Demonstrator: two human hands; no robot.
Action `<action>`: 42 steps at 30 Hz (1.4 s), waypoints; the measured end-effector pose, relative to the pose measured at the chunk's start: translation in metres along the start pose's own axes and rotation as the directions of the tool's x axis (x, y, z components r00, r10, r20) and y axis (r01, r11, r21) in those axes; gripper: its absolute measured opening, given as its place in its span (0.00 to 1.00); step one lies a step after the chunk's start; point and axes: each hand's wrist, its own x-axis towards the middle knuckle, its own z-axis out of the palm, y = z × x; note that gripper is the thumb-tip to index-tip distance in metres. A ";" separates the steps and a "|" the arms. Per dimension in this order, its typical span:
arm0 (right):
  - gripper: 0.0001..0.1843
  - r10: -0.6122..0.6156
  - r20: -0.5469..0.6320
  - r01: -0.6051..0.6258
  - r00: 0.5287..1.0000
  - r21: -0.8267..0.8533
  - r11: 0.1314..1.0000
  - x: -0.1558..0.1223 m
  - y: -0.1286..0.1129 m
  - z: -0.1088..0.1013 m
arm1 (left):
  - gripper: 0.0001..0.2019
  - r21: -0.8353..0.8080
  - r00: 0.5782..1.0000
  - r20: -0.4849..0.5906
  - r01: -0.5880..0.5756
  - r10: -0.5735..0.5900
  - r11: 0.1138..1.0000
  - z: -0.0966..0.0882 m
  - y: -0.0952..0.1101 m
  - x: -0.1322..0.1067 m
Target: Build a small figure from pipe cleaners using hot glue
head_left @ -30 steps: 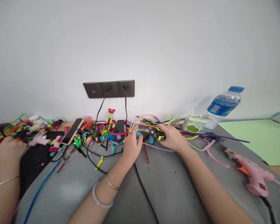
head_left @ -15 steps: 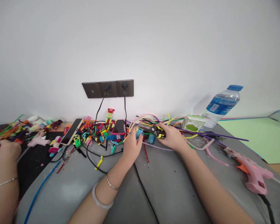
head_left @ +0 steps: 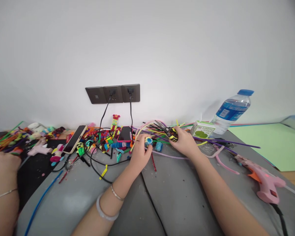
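Observation:
My left hand (head_left: 140, 153) is closed around a small blue and pale-yellow fuzzy piece (head_left: 148, 141), which looks made of pipe cleaners. Its end shows above my thumb. In my right hand (head_left: 184, 141) are scissors (head_left: 167, 130) with black and yellow handles. Their blades are parted and point up and left, apart from the piece. Between my hands a small blue fuzzy piece (head_left: 158, 146) lies on the grey table (head_left: 172, 196). Loose pipe cleaners in yellow, pink, green and purple (head_left: 223, 142) lie behind and beside my hands.
At right lie a pink glue gun (head_left: 270, 185) and green paper (head_left: 260, 144), near a water bottle (head_left: 232, 111) and juice box (head_left: 203, 129). Black cables (head_left: 151, 196) cross the table. At left are phones (head_left: 75, 139), fuzzy figures (head_left: 57, 154) and another person's hand (head_left: 5, 165).
The scissors have moved right, away from the blue and yellow piece, and their blades have opened. My left hand has turned slightly, showing the piece's end.

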 end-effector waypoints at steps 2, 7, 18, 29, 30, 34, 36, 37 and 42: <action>0.20 0.008 0.053 -0.005 0.999 -0.054 0.999 -0.002 0.000 0.001 | 0.15 -0.010 1.000 -0.003 -0.028 0.028 1.000 0.000 -0.001 0.000; 0.21 0.002 0.149 0.021 0.989 -0.150 0.988 -0.004 -0.004 -0.001 | 0.15 -0.011 0.999 0.005 -0.048 0.048 0.999 0.000 0.000 0.001; 0.29 0.042 0.094 -0.020 0.995 -0.226 0.974 -0.005 -0.008 -0.001 | 0.16 0.022 0.998 -0.033 -0.046 0.047 0.999 0.001 -0.004 0.001; 0.29 0.082 0.135 -0.056 0.987 -0.186 0.981 -0.006 -0.012 -0.001 | 0.18 -0.031 0.998 -0.001 -0.055 0.055 0.998 0.001 -0.003 0.002; 0.27 0.075 0.113 -0.056 0.991 -0.162 0.985 -0.006 -0.011 -0.002 | 0.18 -0.035 0.999 0.001 -0.045 0.045 0.998 0.001 -0.003 0.001; 0.13 -0.082 -0.024 0.084 0.996 0.096 0.992 -0.002 -0.012 -0.008 | 0.22 -0.086 1.000 0.025 0.012 -0.010 0.996 0.003 -0.005 0.000; 0.10 -0.189 -0.070 0.201 0.980 0.284 0.937 0.001 -0.014 -0.012 | 0.23 -0.119 0.999 0.038 0.028 -0.024 0.993 0.004 -0.006 -0.001; 0.10 -0.234 -0.077 0.245 0.969 0.369 0.897 0.002 -0.016 -0.013 | 0.23 -0.135 0.999 0.043 0.030 -0.024 0.990 0.005 -0.006 -0.001; 0.11 -0.362 -0.038 0.312 0.932 0.594 0.741 0.000 -0.025 -0.012 | 0.22 -0.240 0.998 0.041 0.046 -0.037 0.970 0.008 -0.006 0.000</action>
